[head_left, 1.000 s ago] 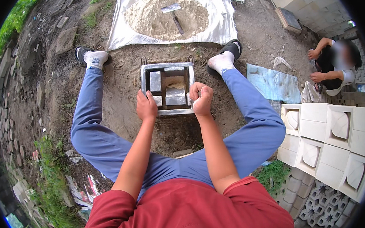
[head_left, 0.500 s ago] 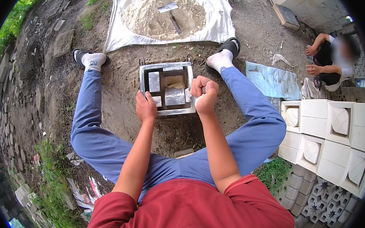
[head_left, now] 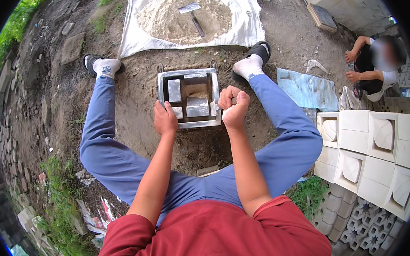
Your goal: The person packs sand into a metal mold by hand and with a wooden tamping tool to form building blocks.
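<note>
A square metal mould (head_left: 199,125) lies on the dirt between my feet, its open top facing me. Inside it stand several grey metal blocks (head_left: 174,90), with some pale powder (head_left: 197,91) among them. My left hand (head_left: 166,118) holds the mould at its near left corner, fingers against the side wall. Beside the mould's right wall, my right hand (head_left: 233,106) is closed in a fist with the thumb on top. Nothing shows in that fist, and a whitish patch marks its lower edge.
Beyond my feet, a white sack sheet (head_left: 250,24) bears a pale powder heap (head_left: 170,18) with a trowel (head_left: 197,24) on it. At right are a blue sheet (head_left: 307,90), stacked cream blocks (head_left: 379,154) and patterned grey blocks (head_left: 362,220). Another person (head_left: 370,75) crouches at the upper right.
The whole view has shifted slightly. My right fist sits at nearly the same place beside the mould, and my left hand stays on its corner.
</note>
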`<state>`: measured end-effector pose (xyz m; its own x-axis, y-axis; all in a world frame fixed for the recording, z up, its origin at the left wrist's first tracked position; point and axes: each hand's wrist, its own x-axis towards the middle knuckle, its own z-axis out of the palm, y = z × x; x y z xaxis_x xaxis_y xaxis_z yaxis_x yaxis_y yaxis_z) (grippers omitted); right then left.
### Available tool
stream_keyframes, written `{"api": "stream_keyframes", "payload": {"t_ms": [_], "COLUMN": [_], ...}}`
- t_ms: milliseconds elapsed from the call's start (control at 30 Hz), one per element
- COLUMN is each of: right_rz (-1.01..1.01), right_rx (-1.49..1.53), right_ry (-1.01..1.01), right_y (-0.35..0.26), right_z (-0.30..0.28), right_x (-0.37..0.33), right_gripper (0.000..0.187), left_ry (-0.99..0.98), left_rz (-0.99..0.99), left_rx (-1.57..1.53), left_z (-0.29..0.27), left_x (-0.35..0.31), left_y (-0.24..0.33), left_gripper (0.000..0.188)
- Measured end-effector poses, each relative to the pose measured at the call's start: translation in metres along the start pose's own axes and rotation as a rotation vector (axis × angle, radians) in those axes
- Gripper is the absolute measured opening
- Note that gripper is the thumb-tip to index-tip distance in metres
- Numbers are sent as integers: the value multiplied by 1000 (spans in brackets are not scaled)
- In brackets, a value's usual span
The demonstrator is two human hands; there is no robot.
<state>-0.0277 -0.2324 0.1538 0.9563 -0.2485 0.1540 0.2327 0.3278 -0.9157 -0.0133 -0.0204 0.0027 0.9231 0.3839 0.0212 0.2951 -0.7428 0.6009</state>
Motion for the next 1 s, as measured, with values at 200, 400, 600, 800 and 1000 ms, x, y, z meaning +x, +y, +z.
{"api": "stream_keyframes", "payload": {"t_ms": [200, 400, 600, 800, 1000], "right_rz": [-108, -5, -36, -117, -64], "right_rx": [-220, -113, -105, -259, -293], "right_ry": [-21, 20, -38, -133, -115], "right_y": [55, 53, -21, 55, 55], "right_z": [-30, -16, 17, -24, -4], "right_x": [-9, -10, 4, -12, -12], "right_gripper": [68, 63, 70, 68, 68], "left_ry": [-40, -11, -1, -54, -22], "left_rz": [-14, -18, -27, -30, -50], "left_rx": [-18, -17, -15, -31, -24], "left_z": [2, 2, 0, 2, -3], "left_x": [-4, -1, 1, -4, -1], "left_y": [23, 8, 3, 26, 6], "left_gripper": [50, 51, 51, 51, 53]}}
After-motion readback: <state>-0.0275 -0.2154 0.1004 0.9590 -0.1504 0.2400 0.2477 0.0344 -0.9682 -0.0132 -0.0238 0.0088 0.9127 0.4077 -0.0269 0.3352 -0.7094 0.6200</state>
